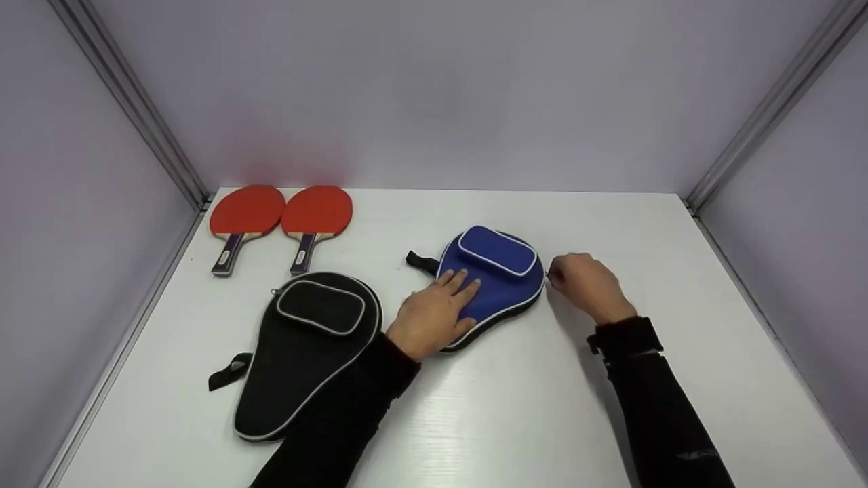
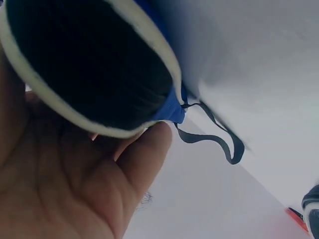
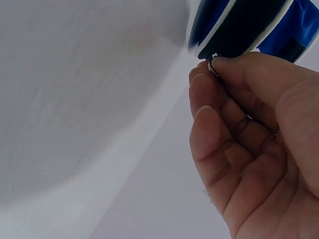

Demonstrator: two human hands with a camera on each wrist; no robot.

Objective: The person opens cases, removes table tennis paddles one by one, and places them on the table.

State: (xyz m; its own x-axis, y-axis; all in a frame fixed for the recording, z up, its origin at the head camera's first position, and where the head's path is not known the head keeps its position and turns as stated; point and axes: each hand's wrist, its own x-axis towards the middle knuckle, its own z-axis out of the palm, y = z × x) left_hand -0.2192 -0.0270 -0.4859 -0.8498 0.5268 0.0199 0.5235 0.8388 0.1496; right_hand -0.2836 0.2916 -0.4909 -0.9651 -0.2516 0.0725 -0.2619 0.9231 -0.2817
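A blue table tennis paddle case (image 1: 502, 291) with white piping and a raised front pocket lies on the white table. My left hand (image 1: 432, 317) rests on its lower left part with the fingers spread over the fabric. At the case's right edge, my right hand (image 1: 586, 285) pinches a small zipper pull (image 3: 213, 67) between thumb and fingertips. The black side band of the case (image 2: 94, 64) shows close up in the left wrist view, with a black strap loop (image 2: 234, 149) beyond it. Whether the zipper is closed cannot be seen.
A black paddle case (image 1: 291, 379) with grey piping lies to the left, partly under my left forearm. Two red paddles, the left one (image 1: 247, 210) and the right one (image 1: 317, 210), lie at the back left. Pale walls (image 1: 434, 95) enclose the table (image 1: 502, 420).
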